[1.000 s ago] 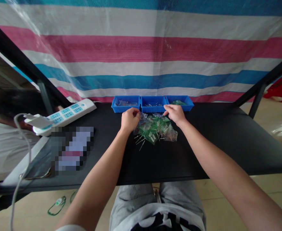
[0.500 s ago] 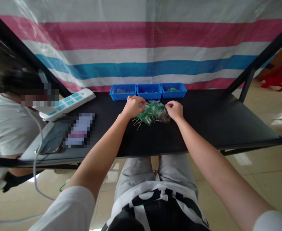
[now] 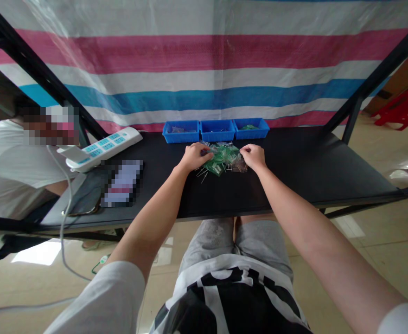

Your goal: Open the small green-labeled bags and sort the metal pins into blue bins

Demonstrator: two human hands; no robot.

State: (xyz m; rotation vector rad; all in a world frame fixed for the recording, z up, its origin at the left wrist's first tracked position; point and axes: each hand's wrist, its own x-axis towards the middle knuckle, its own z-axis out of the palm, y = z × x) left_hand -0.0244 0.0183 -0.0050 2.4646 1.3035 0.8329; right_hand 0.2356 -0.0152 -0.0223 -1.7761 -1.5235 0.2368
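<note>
A heap of small green and clear plastic pieces point(image 3: 221, 160) lies on the black table, mixed with thin metal pins or rivets point(image 3: 201, 173) that stick out at its left front. Some brownish clear pieces point(image 3: 239, 166) are at its right side. My left hand point(image 3: 194, 157) rests at the heap's left edge, fingers curled in against it; whatever they hold is hidden. At the right edge, my right hand point(image 3: 254, 156) has thumb and forefinger pinched together, on something too small to make out.
Behind the heap stand three blue bins point(image 3: 217, 131) in a row, with small parts inside. A white power strip point(image 3: 106, 148), a phone point(image 3: 122, 183) and a dark pouch-like item point(image 3: 82, 199) occupy the table's left. Another person point(image 3: 23, 167) sits beyond that end. A striped sheet point(image 3: 218, 55) hangs behind.
The whole view has shifted slightly. My left fingers have come lower and closer against the heap; my right hand stays at its right edge, still pinched.
</note>
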